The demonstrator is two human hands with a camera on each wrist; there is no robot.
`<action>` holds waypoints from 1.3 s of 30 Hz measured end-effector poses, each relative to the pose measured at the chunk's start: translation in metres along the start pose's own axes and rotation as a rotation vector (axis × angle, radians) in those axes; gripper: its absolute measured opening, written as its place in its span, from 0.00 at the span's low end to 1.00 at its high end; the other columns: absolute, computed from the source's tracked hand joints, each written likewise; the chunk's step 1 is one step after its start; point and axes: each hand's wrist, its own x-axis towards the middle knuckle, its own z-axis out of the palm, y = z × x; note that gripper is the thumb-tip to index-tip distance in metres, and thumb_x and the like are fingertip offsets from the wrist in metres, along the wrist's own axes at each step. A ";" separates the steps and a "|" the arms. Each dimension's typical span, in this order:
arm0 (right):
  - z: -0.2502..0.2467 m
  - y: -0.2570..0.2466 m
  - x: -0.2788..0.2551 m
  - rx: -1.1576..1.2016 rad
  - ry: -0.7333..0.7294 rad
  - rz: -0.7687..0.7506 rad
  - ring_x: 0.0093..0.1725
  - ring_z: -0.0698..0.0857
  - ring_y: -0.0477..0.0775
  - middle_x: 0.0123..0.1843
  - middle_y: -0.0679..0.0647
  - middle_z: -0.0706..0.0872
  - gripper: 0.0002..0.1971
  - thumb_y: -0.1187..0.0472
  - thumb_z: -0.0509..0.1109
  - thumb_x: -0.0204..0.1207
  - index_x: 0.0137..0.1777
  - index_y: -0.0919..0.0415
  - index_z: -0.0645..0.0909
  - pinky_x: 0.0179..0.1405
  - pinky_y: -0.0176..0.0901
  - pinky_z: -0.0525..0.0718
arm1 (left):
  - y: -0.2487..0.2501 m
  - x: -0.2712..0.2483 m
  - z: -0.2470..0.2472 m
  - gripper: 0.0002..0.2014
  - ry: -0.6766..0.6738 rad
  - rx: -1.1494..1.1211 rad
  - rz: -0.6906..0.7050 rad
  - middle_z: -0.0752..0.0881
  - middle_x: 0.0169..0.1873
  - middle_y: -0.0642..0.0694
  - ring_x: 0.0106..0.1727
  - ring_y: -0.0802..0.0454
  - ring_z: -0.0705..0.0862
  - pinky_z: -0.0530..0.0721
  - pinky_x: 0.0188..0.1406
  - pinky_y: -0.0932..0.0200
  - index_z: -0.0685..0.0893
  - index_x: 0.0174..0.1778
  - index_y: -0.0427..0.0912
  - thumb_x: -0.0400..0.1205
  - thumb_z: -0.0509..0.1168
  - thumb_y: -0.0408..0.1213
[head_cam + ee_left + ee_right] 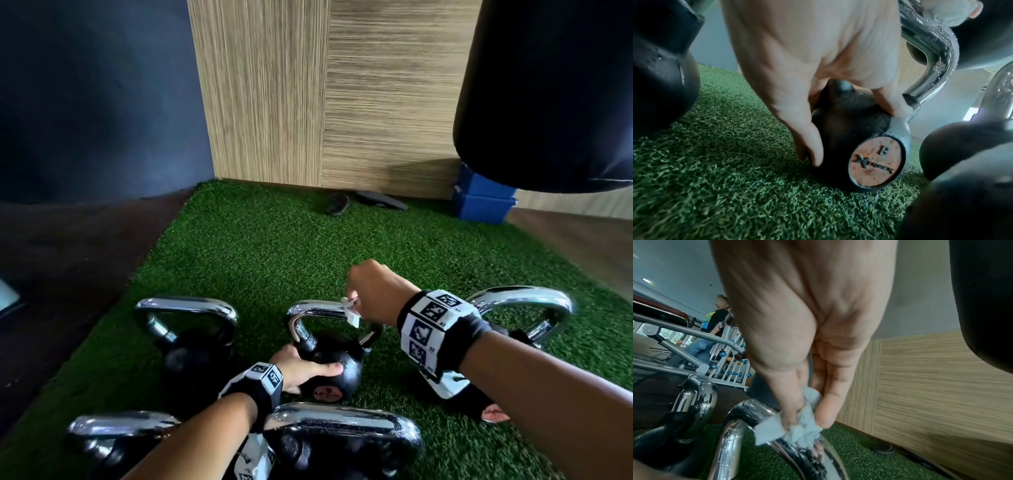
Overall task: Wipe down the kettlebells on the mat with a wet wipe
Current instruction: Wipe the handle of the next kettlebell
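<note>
Wood-grain wall panels [342, 102] and a dark blue wall meet at the corner behind a green turf mat [274, 246], with a black punching bag [548, 92] hanging at upper right. Two stacked blue bins [483, 198] stand against the wall under the bag; what they hold cannot be seen. A pair of dark sandals [363, 202] lies on the mat's far edge. Five kettlebells with chrome handles stand on the mat's near part. The middle kettlebell [339, 363] is tipped toward the camera, its round base label with an "8" facing outward. The left hand [301, 371] grips its black body, thumb across the front. The right hand [376, 294] pinches a crumpled white wet wipe [351, 313] between thumb and fingers, pressing it on this kettlebell's chrome handle [318, 308], beaded with droplets.
</note>
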 end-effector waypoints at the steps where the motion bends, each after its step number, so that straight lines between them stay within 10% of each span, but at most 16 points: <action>1: 0.000 0.001 -0.001 -0.013 0.000 0.011 0.45 0.93 0.51 0.52 0.59 0.92 0.12 0.71 0.69 0.79 0.60 0.66 0.87 0.37 0.38 0.92 | 0.000 -0.001 0.000 0.53 0.004 -0.006 0.009 0.81 0.69 0.47 0.63 0.51 0.84 0.92 0.50 0.55 0.77 0.72 0.43 0.54 0.85 0.65; 4: 0.002 -0.005 -0.001 -0.029 -0.013 0.022 0.43 0.93 0.51 0.51 0.60 0.92 0.12 0.71 0.68 0.80 0.61 0.67 0.86 0.35 0.38 0.92 | 0.000 -0.003 -0.001 0.31 -0.012 -0.035 0.014 0.84 0.51 0.55 0.54 0.54 0.84 0.92 0.53 0.51 0.81 0.48 0.52 0.58 0.86 0.61; 7: 0.004 -0.007 -0.004 -0.044 -0.023 0.046 0.45 0.93 0.51 0.52 0.59 0.91 0.12 0.70 0.69 0.80 0.62 0.66 0.85 0.38 0.39 0.92 | 0.004 -0.005 -0.002 0.29 -0.037 -0.051 0.000 0.76 0.43 0.61 0.50 0.56 0.79 0.92 0.52 0.53 0.73 0.39 0.54 0.60 0.86 0.60; 12: 0.004 0.010 -0.018 -0.074 0.007 0.163 0.46 0.90 0.51 0.51 0.57 0.87 0.09 0.68 0.66 0.82 0.61 0.67 0.81 0.43 0.42 0.91 | 0.001 0.000 -0.001 0.54 -0.002 -0.018 0.001 0.71 0.55 0.52 0.56 0.54 0.77 0.91 0.47 0.58 0.72 0.76 0.39 0.59 0.85 0.63; 20: 0.013 0.019 -0.023 0.067 0.036 0.232 0.36 0.89 0.49 0.40 0.54 0.88 0.04 0.72 0.69 0.79 0.45 0.65 0.83 0.27 0.31 0.87 | 0.001 0.000 -0.001 0.54 0.011 -0.036 0.023 0.72 0.45 0.57 0.56 0.53 0.77 0.92 0.51 0.54 0.74 0.76 0.39 0.58 0.85 0.62; 23: 0.024 0.029 -0.024 0.117 0.009 0.317 0.28 0.81 0.41 0.34 0.49 0.79 0.09 0.74 0.66 0.80 0.40 0.63 0.78 0.16 0.25 0.72 | 0.000 -0.001 -0.003 0.64 0.013 -0.020 0.011 0.79 0.65 0.51 0.63 0.51 0.82 0.93 0.49 0.53 0.73 0.78 0.41 0.47 0.84 0.69; 26: 0.030 0.040 -0.026 0.151 0.001 0.325 0.35 0.83 0.44 0.41 0.52 0.83 0.05 0.68 0.69 0.79 0.53 0.67 0.84 0.26 0.26 0.77 | 0.000 -0.003 -0.005 0.73 0.016 -0.004 0.011 0.74 0.77 0.46 0.69 0.49 0.81 0.93 0.46 0.55 0.70 0.81 0.41 0.40 0.83 0.73; 30: 0.044 0.050 -0.032 0.269 0.015 0.355 0.28 0.82 0.40 0.36 0.52 0.87 0.02 0.70 0.74 0.74 0.43 0.66 0.88 0.19 0.23 0.75 | 0.000 -0.004 -0.006 0.82 0.007 0.042 0.003 0.67 0.83 0.44 0.76 0.45 0.77 0.91 0.56 0.51 0.63 0.85 0.39 0.34 0.80 0.77; 35: 0.061 0.062 -0.039 0.386 -0.005 0.437 0.25 0.78 0.37 0.27 0.43 0.82 0.14 0.67 0.80 0.69 0.29 0.51 0.82 0.13 0.21 0.67 | 0.000 0.000 -0.005 0.76 -0.012 0.024 0.001 0.74 0.79 0.45 0.72 0.46 0.80 0.89 0.61 0.46 0.70 0.81 0.43 0.35 0.82 0.75; 39: 0.074 0.064 -0.038 0.473 0.004 0.498 0.26 0.84 0.38 0.29 0.44 0.87 0.06 0.65 0.84 0.65 0.38 0.55 0.90 0.22 0.26 0.80 | 0.001 0.000 -0.006 0.61 0.025 0.162 0.019 0.84 0.68 0.49 0.64 0.50 0.85 0.88 0.62 0.51 0.83 0.68 0.50 0.39 0.77 0.80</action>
